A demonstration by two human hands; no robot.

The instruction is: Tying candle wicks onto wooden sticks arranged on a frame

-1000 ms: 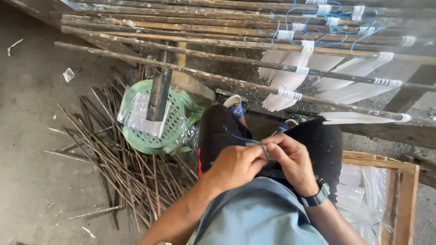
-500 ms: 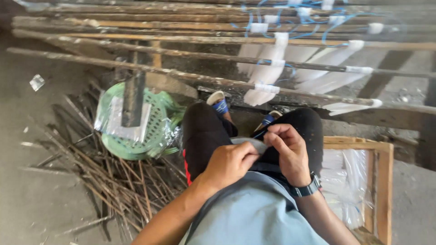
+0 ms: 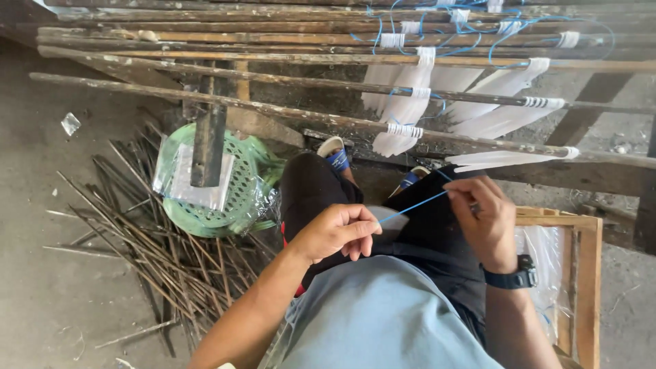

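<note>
A thin blue string (image 3: 413,205) runs taut between my two hands above my lap. My left hand (image 3: 336,231) pinches its lower end, with a small clear plastic bag (image 3: 394,219) just beside the fingers. My right hand (image 3: 482,217), with a black watch on the wrist, pinches the upper end. I sit in black trousers and a light blue shirt. In front of me long wooden poles (image 3: 287,82) lie across, with several white filled bags (image 3: 403,113) tied to them by blue string.
A green plastic basket (image 3: 242,198) with clear bags stands at my left, under a dark wooden bar (image 3: 208,140). Thin sticks (image 3: 143,246) lie scattered on the concrete floor at left. A wooden crate (image 3: 588,280) with plastic inside is at my right.
My hands, close together over my lap before, have drawn apart. The blue string is now stretched between them, the right hand higher and further right.
</note>
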